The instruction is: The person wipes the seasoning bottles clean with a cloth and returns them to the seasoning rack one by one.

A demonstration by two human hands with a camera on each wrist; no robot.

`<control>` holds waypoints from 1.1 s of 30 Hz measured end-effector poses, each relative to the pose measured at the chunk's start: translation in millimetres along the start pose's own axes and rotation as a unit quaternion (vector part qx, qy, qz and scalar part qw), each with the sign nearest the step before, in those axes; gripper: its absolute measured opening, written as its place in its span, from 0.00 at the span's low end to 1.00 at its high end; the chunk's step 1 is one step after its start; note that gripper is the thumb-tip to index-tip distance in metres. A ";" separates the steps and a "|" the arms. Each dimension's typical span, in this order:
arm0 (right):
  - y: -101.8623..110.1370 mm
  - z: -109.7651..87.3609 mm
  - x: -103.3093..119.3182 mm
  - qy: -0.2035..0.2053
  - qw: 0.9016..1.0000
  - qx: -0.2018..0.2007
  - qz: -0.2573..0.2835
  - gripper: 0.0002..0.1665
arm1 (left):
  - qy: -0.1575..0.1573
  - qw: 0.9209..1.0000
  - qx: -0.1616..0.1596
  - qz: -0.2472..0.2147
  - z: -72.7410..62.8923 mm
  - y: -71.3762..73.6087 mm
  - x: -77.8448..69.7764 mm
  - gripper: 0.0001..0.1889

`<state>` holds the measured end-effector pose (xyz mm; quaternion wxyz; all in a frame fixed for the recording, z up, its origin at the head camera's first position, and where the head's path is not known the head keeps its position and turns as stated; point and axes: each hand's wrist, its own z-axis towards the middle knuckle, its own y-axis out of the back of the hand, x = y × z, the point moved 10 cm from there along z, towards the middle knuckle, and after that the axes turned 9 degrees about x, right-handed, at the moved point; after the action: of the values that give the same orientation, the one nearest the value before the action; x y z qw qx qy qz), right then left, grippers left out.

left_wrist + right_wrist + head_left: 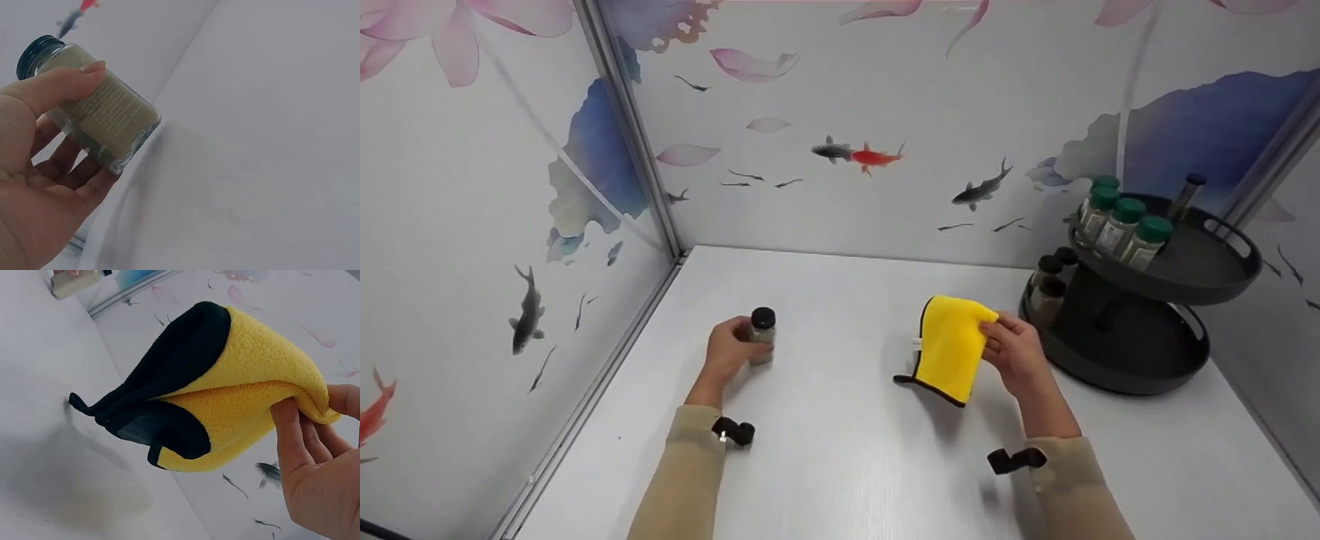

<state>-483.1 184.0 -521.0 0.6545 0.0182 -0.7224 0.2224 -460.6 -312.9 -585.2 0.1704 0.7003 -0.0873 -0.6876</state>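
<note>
On the left of the table, my left hand (729, 349) grips a small glass spice jar (763, 335) with a black cap. The left wrist view shows the thumb across the front of the jar (107, 112), over its printed text, with fingers behind and beneath it. Pale powder fills the jar. My right hand (1014, 351) pinches one corner of a yellow cloth (952, 345) with dark edging, and the cloth hangs folded. In the right wrist view the fleecy cloth (253, 354) droops from the thumb and fingers, its dark loop pointing outward.
At the right stands a black two-tier rack (1125, 375). Several green-capped jars (1145, 240) and a slim dark-capped bottle (1189, 195) stand on its upper tier. Dark-capped jars (1046, 296) are on the lower tier. Printed wall panels (885, 97) border the white table (840, 465).
</note>
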 end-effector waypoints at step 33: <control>-30.5 -6.2 4.6 0.065 0.981 -0.073 -0.170 0.13 | -0.233 0.950 0.196 0.070 -34.2 -195.6 -174.8 0.21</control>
<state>-468.2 159.9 -507.3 0.7278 0.0782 -0.6791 0.0551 -455.4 -65.2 -492.4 0.0527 0.5323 -0.3063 -0.7874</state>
